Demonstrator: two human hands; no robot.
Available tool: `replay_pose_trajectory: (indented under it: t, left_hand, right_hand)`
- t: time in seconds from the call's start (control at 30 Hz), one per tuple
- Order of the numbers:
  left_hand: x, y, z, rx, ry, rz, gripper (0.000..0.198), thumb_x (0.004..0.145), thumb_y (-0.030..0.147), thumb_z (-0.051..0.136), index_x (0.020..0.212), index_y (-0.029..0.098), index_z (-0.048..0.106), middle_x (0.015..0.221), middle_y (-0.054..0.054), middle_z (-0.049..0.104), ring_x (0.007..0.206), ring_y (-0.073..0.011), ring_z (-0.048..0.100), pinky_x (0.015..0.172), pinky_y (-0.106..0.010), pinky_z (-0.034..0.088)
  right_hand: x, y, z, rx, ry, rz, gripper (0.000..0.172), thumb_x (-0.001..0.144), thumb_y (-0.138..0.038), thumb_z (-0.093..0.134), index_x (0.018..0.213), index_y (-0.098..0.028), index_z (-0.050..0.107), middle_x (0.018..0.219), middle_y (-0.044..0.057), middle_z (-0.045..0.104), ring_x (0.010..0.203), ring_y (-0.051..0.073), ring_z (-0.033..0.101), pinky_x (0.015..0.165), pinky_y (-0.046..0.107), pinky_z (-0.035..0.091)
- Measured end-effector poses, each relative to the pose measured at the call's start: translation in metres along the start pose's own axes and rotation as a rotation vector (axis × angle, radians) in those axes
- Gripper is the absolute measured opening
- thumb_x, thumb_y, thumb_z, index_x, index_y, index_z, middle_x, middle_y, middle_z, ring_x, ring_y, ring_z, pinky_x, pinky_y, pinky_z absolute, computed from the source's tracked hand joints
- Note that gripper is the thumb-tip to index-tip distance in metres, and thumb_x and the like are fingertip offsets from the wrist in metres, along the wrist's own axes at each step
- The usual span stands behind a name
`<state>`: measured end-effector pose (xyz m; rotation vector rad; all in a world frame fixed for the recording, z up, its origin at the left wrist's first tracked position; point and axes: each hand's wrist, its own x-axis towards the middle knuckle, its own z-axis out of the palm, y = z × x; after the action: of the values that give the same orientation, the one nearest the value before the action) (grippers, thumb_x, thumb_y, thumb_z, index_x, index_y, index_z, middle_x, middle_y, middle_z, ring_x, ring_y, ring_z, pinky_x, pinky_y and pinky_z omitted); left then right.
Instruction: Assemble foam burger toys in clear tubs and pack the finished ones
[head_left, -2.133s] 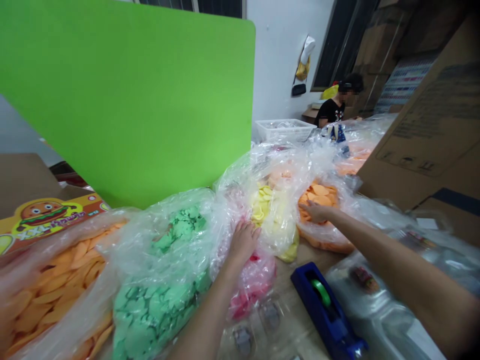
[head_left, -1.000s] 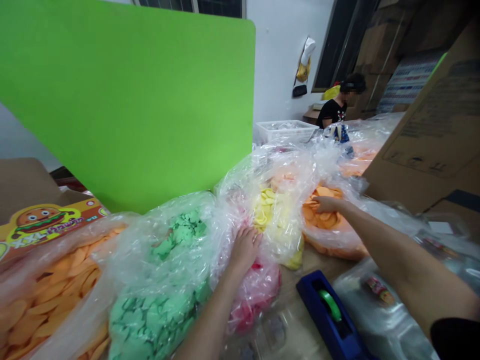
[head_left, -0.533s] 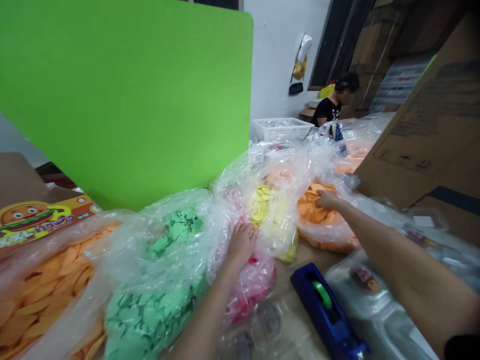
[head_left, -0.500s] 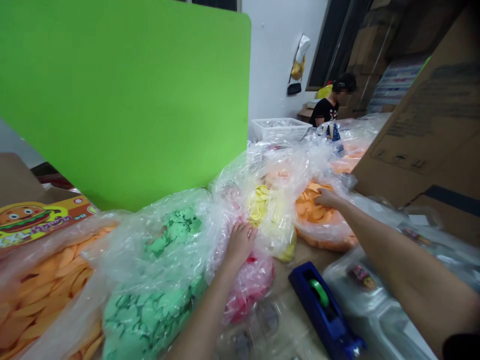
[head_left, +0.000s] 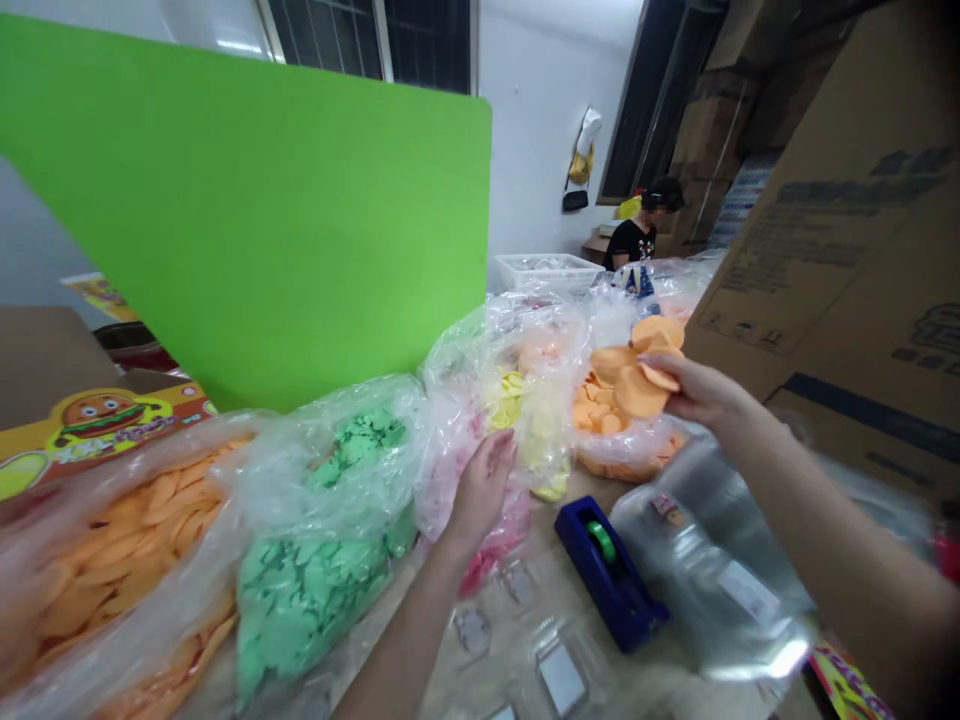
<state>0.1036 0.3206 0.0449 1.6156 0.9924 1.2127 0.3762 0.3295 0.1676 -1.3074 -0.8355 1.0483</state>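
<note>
My right hand (head_left: 697, 388) grips a small bunch of flat orange foam pieces (head_left: 643, 390), rounded and fanned out. It holds them above an open clear plastic bag of orange foam pieces (head_left: 598, 412). My left hand (head_left: 486, 475) is over a clear bag of pink foam pieces (head_left: 491, 545), beside a bag of yellow foam pieces (head_left: 544, 445). Its fingers are slightly bent and apart, with nothing visible in them. Whether it touches the plastic I cannot tell.
A blue tape dispenser (head_left: 611, 580) stands in front, with clear plastic packaging (head_left: 697, 560) to its right. Bags of green (head_left: 300, 590) and orange pieces (head_left: 142, 540) lie left. A green board (head_left: 300, 230) and cardboard box (head_left: 847, 260) flank the table. A person (head_left: 637, 235) sits behind.
My right hand has lifted out of the orange bag and now holds several orange pieces. My left hand has come up off the pink bag's plastic. The camera view has shifted.
</note>
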Motion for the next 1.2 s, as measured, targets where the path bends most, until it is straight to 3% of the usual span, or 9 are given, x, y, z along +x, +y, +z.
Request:
replay_pose_trajectory:
  t: [0.17,0.27,0.4,0.53,0.67,0.77,0.87,1.0,1.2]
  left_hand:
    - [-0.055,0.045,-0.005,-0.337,-0.167,-0.198,0.053,0.089,0.049,0.027,0.114,0.011,0.053,0.109,-0.016,0.063,0.093,-0.0222,0.062,0.08,-0.036,0.048]
    - [-0.102,0.056,-0.031,-0.478,-0.189,-0.374,0.052,0.085,0.051,0.036,0.11,0.012,0.058,0.099,-0.012,0.066,0.09,-0.0223,0.061,0.08,-0.033,0.046]
    - [-0.165,0.058,-0.071,-0.289,-0.126,-0.48,0.031,0.08,0.036,0.055,0.103,0.017,0.063,0.092,-0.003,0.067,0.084,-0.0171,0.058,0.073,-0.023,0.044]
    - [-0.206,0.053,-0.089,-0.212,0.151,-0.562,0.019,0.076,0.029,0.061,0.089,0.017,0.066,0.08,0.0,0.066,0.075,-0.0125,0.056,0.067,-0.019,0.043]
    - [-0.22,0.051,-0.098,-0.392,0.341,-0.59,0.019,0.075,0.029,0.063,0.09,0.017,0.064,0.083,-0.001,0.067,0.078,-0.0119,0.058,0.071,-0.019,0.045]
    - [-0.223,0.047,-0.109,-0.582,0.467,-0.602,0.02,0.073,0.03,0.064,0.089,0.017,0.063,0.087,-0.002,0.067,0.081,-0.0136,0.06,0.073,-0.023,0.047]
    - [-0.23,0.036,-0.118,-0.56,0.536,-0.619,0.024,0.076,0.033,0.061,0.093,0.017,0.062,0.093,-0.004,0.066,0.083,-0.0159,0.062,0.07,-0.026,0.05]
    - [-0.243,0.018,-0.108,-0.029,0.373,-0.645,0.023,0.081,0.033,0.053,0.093,0.015,0.062,0.089,-0.005,0.068,0.083,-0.0175,0.062,0.073,-0.029,0.049]
    - [-0.263,-0.005,-0.082,0.816,-0.174,-0.001,0.021,0.087,0.019,0.045,0.1,0.02,0.061,0.105,-0.006,0.066,0.102,-0.0201,0.056,0.097,-0.045,0.035]
  right_hand:
    - [-0.115,0.055,0.054,0.183,-0.299,0.246,0.009,0.069,-0.021,0.065,0.076,-0.015,0.062,0.065,0.006,0.069,0.057,0.017,0.065,0.056,0.027,0.053]
    - [-0.177,0.105,0.087,0.267,-0.477,0.409,0.028,0.059,-0.03,0.072,0.081,-0.015,0.063,0.067,0.007,0.069,0.057,0.02,0.066,0.056,0.03,0.055]
    - [-0.229,0.152,0.113,0.47,-0.677,0.581,0.04,0.065,-0.026,0.071,0.1,-0.017,0.056,0.085,0.006,0.07,0.069,0.02,0.068,0.063,0.032,0.054]
    - [-0.252,0.168,0.125,0.559,-0.734,0.705,0.035,0.068,-0.018,0.07,0.1,-0.017,0.054,0.09,0.006,0.069,0.071,0.019,0.068,0.065,0.033,0.055]
    - [-0.258,0.166,0.128,0.532,-0.754,0.778,0.034,0.067,-0.019,0.071,0.097,-0.016,0.056,0.089,0.007,0.069,0.071,0.021,0.068,0.063,0.032,0.055]
    - [-0.255,0.166,0.119,0.474,-0.665,0.816,0.044,0.064,-0.02,0.074,0.103,-0.019,0.055,0.087,0.006,0.07,0.068,0.021,0.069,0.06,0.029,0.056]
    - [-0.248,0.172,0.098,0.413,-0.526,0.817,0.065,0.062,-0.02,0.076,0.12,-0.024,0.046,0.09,0.005,0.07,0.065,0.02,0.069,0.056,0.027,0.057]
    - [-0.24,0.183,0.068,0.346,-0.401,0.825,0.075,0.064,-0.02,0.074,0.128,-0.031,0.037,0.1,0.005,0.069,0.064,0.021,0.069,0.055,0.028,0.059]
    - [-0.246,0.185,0.054,0.308,-0.324,0.826,0.078,0.065,-0.02,0.074,0.131,-0.03,0.033,0.087,0.003,0.072,0.062,0.021,0.069,0.055,0.028,0.059]
